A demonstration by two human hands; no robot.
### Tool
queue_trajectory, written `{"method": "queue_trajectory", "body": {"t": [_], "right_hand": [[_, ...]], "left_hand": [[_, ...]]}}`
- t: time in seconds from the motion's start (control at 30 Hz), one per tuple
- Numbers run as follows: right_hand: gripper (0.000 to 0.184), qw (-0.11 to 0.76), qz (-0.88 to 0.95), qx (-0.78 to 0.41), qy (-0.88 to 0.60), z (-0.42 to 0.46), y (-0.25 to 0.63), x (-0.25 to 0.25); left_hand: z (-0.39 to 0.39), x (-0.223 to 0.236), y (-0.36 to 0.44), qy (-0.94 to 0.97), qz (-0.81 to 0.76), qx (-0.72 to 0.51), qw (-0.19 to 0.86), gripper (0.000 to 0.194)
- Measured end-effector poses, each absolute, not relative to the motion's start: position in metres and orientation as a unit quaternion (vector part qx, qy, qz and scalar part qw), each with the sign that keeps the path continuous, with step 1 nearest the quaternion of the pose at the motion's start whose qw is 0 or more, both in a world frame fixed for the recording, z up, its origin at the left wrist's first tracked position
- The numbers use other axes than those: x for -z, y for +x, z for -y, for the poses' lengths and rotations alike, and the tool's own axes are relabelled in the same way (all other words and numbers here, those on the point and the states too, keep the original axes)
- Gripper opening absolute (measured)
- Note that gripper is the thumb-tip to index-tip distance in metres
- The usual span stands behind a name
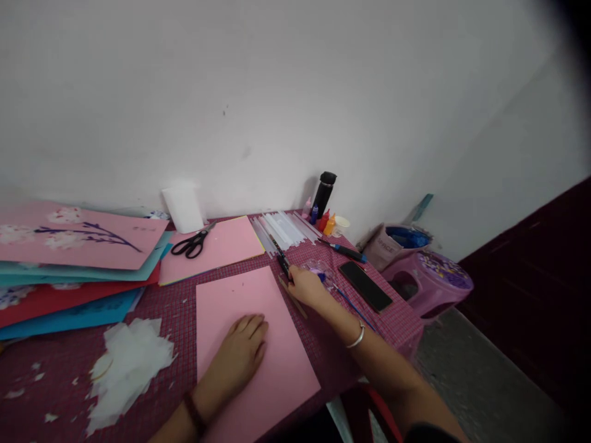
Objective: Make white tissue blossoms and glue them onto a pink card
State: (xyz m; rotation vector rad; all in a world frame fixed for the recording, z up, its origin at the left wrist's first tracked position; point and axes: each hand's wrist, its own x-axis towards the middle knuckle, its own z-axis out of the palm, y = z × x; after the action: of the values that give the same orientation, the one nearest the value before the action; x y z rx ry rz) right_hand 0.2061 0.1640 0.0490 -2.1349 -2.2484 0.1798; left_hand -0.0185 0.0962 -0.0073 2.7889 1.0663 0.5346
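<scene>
Under L grip, laid flat & unclamped, plain pink rect. paper sheet on red-chequered bench, at tips of R grip slim blk pen-like stick, can't tell if clamped, flat blk rect. phone beside R grip, thin whitish sticks beyond.

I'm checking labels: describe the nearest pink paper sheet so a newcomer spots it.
On the red checked tablecloth, look to the person's side for a rectangular pink paper sheet. Unlike the farther pink sheet carrying black-handled scissors, it lies under the person's left hand.
</scene>
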Motion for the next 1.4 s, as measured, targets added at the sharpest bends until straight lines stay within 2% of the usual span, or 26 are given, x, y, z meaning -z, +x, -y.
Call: {"method": "queue_trajectory", "body": {"t": [0.27,0.53,0.67,0.77,0.83,0.93,1.0,1.13,1.27,1.4], "right_hand": [[0.018,0.014,0.724,-0.059,-0.687,-0.159,0.21,-0.051],[0.014,0.071,0.739,-0.061,-0.668,-0.124,0.21,-0.047],[0.009,0.082,0.751,-0.089,-0.65,-0.098,0.212,-0.034],[0.011,0.104,0.748,-0.111,-0.646,-0.089,0.216,-0.025],[0.014,0.119,0.741,-0.132,-0.647,-0.088,0.218,-0.022],[0.018,0.152,0.738,-0.145,-0.641,-0.088,0.217,-0.025],[0.02,0.195,0.736,-0.161,-0.628,-0.087,0.214,-0.028],[0.026,0.282,0.707,-0.287,-0.581,-0.086,0.206,-0.023],[0.031,0.357,0.65,-0.381,-0.552,-0.09,0.203,-0.004],[0.034,0.386,0.608,-0.414,-0.557,-0.094,0.203,0.008]], "left_hand": [[-0.094,0.0,-0.019,0.92,-0.355,-0.152,0.062,0.033],[-0.086,-0.018,-0.022,0.913,-0.378,-0.119,0.097,0.034],[-0.058,-0.023,-0.036,0.905,-0.397,-0.065,0.139,0.053],[-0.033,-0.02,-0.044,0.905,-0.375,0.013,0.199,0.073],[-0.018,-0.015,-0.047,0.901,-0.377,0.032,0.211,0.077],[-0.003,-0.007,-0.05,0.886,-0.429,-0.029,0.175,0.073],[0.0,-0.003,-0.056,0.856,-0.49,-0.099,0.135,0.064],[-0.008,0.002,-0.077,0.781,-0.57,-0.237,0.095,0.047],[-0.02,0.007,-0.085,0.727,-0.591,-0.32,0.14,0.042],[-0.029,0.012,-0.079,0.639,-0.635,-0.371,0.225,0.048]]}}
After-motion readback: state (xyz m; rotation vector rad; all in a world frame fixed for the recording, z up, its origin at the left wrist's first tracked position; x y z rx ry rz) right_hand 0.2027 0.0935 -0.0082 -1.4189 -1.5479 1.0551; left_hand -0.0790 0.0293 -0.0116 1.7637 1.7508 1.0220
